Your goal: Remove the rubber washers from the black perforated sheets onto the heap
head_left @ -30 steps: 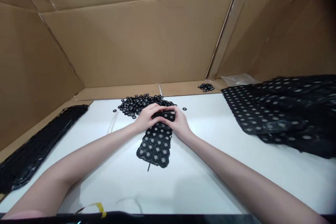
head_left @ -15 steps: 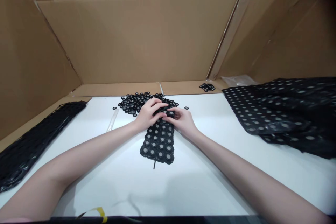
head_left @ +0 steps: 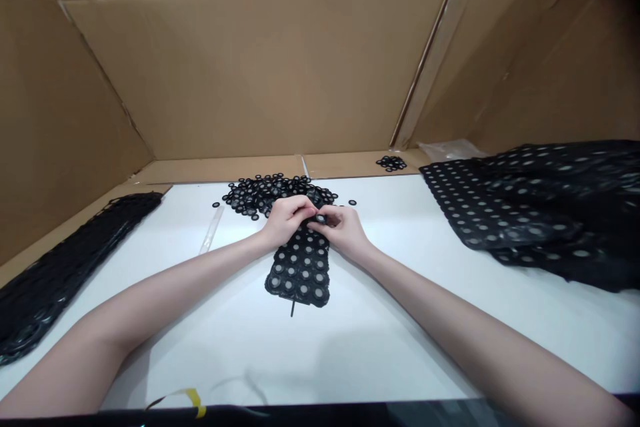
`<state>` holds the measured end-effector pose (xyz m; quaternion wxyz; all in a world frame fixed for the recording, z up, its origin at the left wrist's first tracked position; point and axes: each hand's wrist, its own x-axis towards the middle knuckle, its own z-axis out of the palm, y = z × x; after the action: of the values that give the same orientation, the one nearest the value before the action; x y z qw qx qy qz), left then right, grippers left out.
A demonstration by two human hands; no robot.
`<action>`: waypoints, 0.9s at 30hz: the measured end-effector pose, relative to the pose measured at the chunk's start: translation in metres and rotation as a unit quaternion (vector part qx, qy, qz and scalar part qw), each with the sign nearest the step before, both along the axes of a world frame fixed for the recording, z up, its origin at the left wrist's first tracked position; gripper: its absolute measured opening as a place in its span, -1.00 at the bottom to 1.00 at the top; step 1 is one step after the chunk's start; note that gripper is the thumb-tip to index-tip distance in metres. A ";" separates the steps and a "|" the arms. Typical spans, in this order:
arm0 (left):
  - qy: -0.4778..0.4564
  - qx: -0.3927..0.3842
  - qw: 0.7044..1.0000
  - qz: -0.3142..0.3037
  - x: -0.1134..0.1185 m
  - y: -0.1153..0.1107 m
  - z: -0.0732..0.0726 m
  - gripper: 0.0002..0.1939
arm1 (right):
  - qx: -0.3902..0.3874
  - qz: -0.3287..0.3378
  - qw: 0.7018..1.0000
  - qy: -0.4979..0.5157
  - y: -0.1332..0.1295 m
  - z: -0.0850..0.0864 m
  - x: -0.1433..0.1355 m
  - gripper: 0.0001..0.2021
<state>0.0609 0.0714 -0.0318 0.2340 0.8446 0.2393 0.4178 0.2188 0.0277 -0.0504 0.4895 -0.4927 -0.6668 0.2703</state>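
A black rubber sheet [head_left: 297, 271] with rows of round grey spots lies in the middle, its near end flat and its far end raised between my hands. My left hand [head_left: 287, 221] is closed, thumb and forefinger pinched at the sheet's far end; exactly what bit lies between the tips is hidden. My right hand [head_left: 349, 230] grips the same end from the right, with one round spot showing between thumb and fingers. Both sets of fingertips nearly touch. Just behind my hands spreads a pile of small black rings [head_left: 250, 195].
A large spotted black sheet [head_left: 465, 207] lies folded at the right. Stacked black strips [head_left: 75, 260] lie at the left. A smaller ring heap [head_left: 391, 163] sits at the back, before a cardboard wall [head_left: 225, 73]. A clear plastic strip [head_left: 211, 230] lies left of the pile.
My left fingers have drawn together from a wider hold into a pinch at the sheet's far end. My right hand keeps its grip there. The view has shifted slightly.
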 end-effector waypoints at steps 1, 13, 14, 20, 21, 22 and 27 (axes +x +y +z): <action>-0.006 -0.023 1.000 0.007 0.001 -0.001 0.001 -0.80 | 0.000 0.000 1.000 -0.002 0.000 0.000 0.000 -0.78; 0.025 0.243 0.969 0.029 0.008 -0.007 -0.003 -0.75 | 0.009 -0.013 1.000 -0.008 -0.002 -0.001 -0.002 -0.89; 0.014 0.222 0.974 0.033 0.009 -0.006 -0.002 -0.75 | 0.007 -0.010 1.000 -0.006 -0.003 0.000 -0.003 -0.90; -0.072 0.031 0.991 0.105 0.014 0.003 0.007 -0.82 | -0.023 0.000 0.999 0.037 -0.001 0.002 -0.008 -0.75; -0.091 -0.012 0.988 0.124 0.014 0.008 0.007 -0.84 | -0.027 0.001 0.999 0.045 0.000 0.002 -0.009 -0.69; -0.111 -0.053 0.983 0.137 0.014 0.013 0.008 -0.85 | -0.030 0.000 0.998 0.049 0.000 0.001 -0.009 -0.64; -0.198 -0.151 0.947 0.201 -0.005 0.058 0.009 -0.82 | -0.033 0.006 0.998 0.053 -0.004 0.002 -0.009 -0.44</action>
<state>0.0562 0.1289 -0.0231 0.3124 0.6341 0.4133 0.5741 0.2093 0.0232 -0.0485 0.5065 -0.4896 -0.6332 0.3206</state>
